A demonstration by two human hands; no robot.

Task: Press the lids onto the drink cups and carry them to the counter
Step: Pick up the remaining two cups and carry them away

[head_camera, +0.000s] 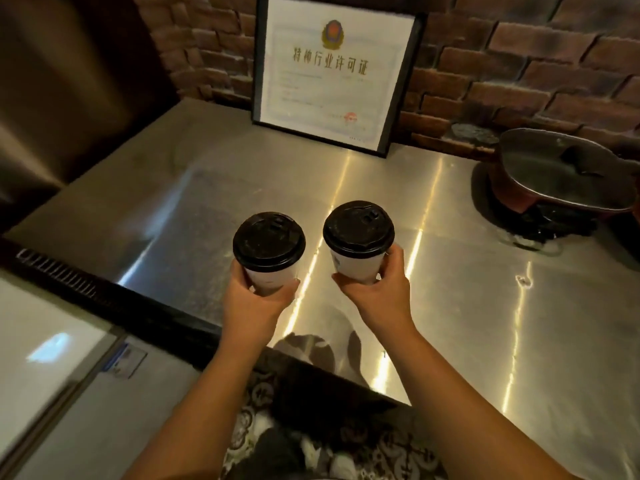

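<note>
Two white paper drink cups with black lids are held above the steel counter (pixel 194 202). My left hand (pixel 252 303) grips the left cup (pixel 268 252) from below and behind. The right cup (pixel 358 239) sits in my right hand (pixel 377 292), fingers wrapped round its lower wall. Both cups stand upright, side by side and a little apart, their lids seated on the rims. Whether their bases touch the counter is hidden by my hands.
A framed certificate (pixel 332 71) leans on the brick wall at the back. A dark pan (pixel 561 171) on a small burner stands at the right. A steel fridge front (pixel 52 81) rises at the left, and a lower appliance (pixel 62 348) sits beside the counter's near edge.
</note>
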